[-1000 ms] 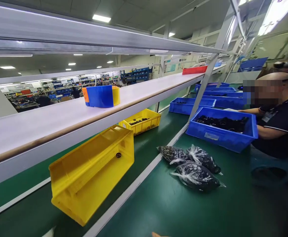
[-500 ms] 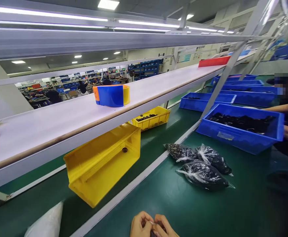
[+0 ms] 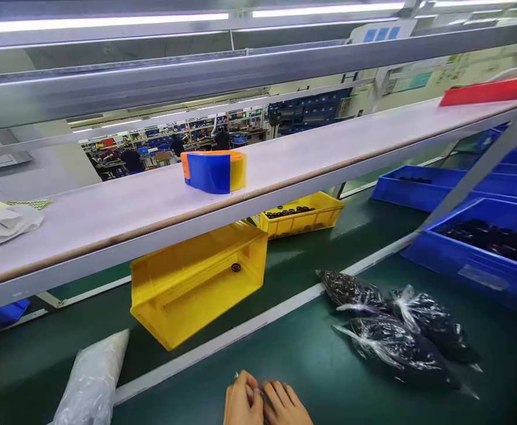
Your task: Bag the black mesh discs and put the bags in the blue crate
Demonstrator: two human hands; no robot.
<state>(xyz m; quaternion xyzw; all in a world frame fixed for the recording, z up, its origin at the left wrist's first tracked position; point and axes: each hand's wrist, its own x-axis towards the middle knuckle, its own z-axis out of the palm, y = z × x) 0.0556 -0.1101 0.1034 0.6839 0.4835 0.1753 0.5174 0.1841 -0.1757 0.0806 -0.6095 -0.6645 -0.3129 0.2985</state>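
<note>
— Green bench (image 3: 298, 348), with an open, oblong yellow plastic bin (image 3: 187, 310) as landmark. Where is the grip?

— Nearer the wearer than the bin and a little to its right, beyond a straight white strip (image 3: 241, 332). The bare left hand (image 3: 243, 402) is closer to the bin; the bare right hand (image 3: 287, 405) lies beside it, farther right.

— And its state?

— Fingers curled, the two hands side by side. A small item with a pale tip (image 3: 236, 375) shows at the left hand, on the side toward the bin. The rest is hidden; how firmly either hand closes on it, one cannot tell.

— Which axes should be noted?

— The bin's long axis slants away to the right, roughly along the strip. Well to the bin's right, the nearest clear plastic bag of black pieces (image 3: 400, 348) lies across that line, its gathered end toward the bin. The right hand is nearer to this bag, clear of it; the left is nearer the plump white plastic bag (image 3: 91, 378) at the bin's near left.
</note>
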